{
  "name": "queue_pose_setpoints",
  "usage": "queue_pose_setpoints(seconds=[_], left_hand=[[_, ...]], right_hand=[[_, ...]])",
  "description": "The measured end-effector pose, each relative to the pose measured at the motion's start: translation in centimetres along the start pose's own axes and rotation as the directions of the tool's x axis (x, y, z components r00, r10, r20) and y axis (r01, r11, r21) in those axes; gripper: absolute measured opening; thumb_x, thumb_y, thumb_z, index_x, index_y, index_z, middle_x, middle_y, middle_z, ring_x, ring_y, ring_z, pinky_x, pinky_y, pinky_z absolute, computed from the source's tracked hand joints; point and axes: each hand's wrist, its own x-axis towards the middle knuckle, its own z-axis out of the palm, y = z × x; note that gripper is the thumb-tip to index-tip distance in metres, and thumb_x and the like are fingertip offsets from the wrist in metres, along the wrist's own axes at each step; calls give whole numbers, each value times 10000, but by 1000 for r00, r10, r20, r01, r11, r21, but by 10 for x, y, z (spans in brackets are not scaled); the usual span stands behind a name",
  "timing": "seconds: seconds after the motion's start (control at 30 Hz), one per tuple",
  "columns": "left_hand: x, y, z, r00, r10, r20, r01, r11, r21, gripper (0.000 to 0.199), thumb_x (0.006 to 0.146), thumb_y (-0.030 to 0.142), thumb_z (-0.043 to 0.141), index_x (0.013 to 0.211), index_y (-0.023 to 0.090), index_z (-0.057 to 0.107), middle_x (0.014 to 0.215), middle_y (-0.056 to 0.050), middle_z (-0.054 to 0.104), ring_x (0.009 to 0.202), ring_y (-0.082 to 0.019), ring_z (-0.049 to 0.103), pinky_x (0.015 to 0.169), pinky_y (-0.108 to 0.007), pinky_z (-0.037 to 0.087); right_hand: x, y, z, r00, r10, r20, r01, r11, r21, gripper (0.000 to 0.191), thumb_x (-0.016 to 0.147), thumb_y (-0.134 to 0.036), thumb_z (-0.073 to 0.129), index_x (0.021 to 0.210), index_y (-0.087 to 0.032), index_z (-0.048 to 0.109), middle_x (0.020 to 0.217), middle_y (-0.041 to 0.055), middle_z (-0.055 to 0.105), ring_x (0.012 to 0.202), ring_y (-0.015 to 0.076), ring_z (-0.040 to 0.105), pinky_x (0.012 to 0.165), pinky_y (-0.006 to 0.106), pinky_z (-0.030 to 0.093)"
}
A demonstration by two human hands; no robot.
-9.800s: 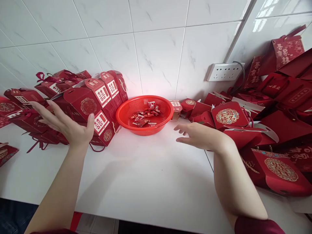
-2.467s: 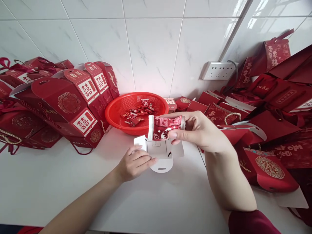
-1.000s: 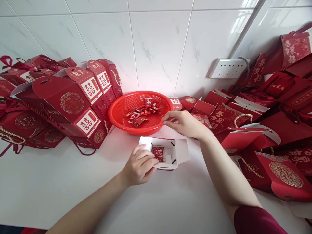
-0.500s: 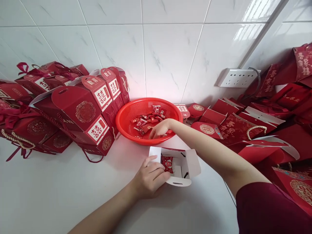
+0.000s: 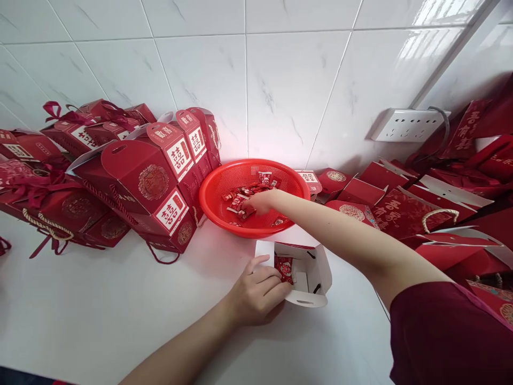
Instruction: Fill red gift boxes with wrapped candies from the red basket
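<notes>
My left hand [image 5: 262, 291] grips the near-left side of an open gift box [image 5: 320, 270], its fingers bent over the edge. The box is white inside, with its flaps folded out. In it lie a red printed packet [image 5: 284, 269] and a small white block-like piece. My right hand [image 5: 259, 202] reaches down into a red plastic basket [image 5: 208, 206], touching the small red wrapped candies [image 5: 238, 203] there. Its fingertips are hidden among the wrappers, so whether it holds one cannot be seen.
Closed red gift boxes [image 5: 154, 182] with rope handles and ribbons are stacked at the left. More red boxes and bags [image 5: 396, 214] crowd the right side. A white power strip [image 5: 411, 125] is against the tiled wall [image 5: 280, 96] behind the white table [image 5: 192, 289].
My right hand has moved from the basket's near side farther in, onto the candies. My left hand still holds the box. The view has shifted slightly, moving the scene rightward.
</notes>
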Motion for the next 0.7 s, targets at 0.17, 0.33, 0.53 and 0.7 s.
queue_pose_setpoints(seconds=[0.17,0.33,0.53,0.7], left_hand=[[-1,0,1,1000,-11,1,11,1000,-17,202,797,111,520,967,168,610,727,7,679,776,-145,655,1059,-410,374],[-4,-1,2,1000,-19,21,20,1000,-19,209,809,123,521,989,185,608,734,6,690,797,-152,658,1060,-407,377],[-2,-3,0,1000,-7,29,7,1000,7,195,825,98,514,982,169,604,739,8,689,791,-141,659,1070,-421,364],[5,-16,-9,998,-20,55,13,992,125,211,877,70,480,999,183,610,772,11,704,779,-129,663,1083,-425,379]], right_hand=[[-10,26,7,964,252,85,-250,968,-36,340,952,-359,602,1225,-156,602,1250,112,605,1073,231,619,910,440,531],[-20,30,16,918,247,309,-260,966,3,256,948,-348,615,1090,-138,647,1057,63,674,903,177,662,805,379,567],[-35,32,8,965,211,157,-228,968,102,209,791,-275,769,944,-141,722,891,57,715,855,210,678,805,363,550],[-80,27,6,928,223,-299,-137,949,284,302,813,-179,647,1106,-157,717,1113,107,723,1081,285,644,923,351,494]])
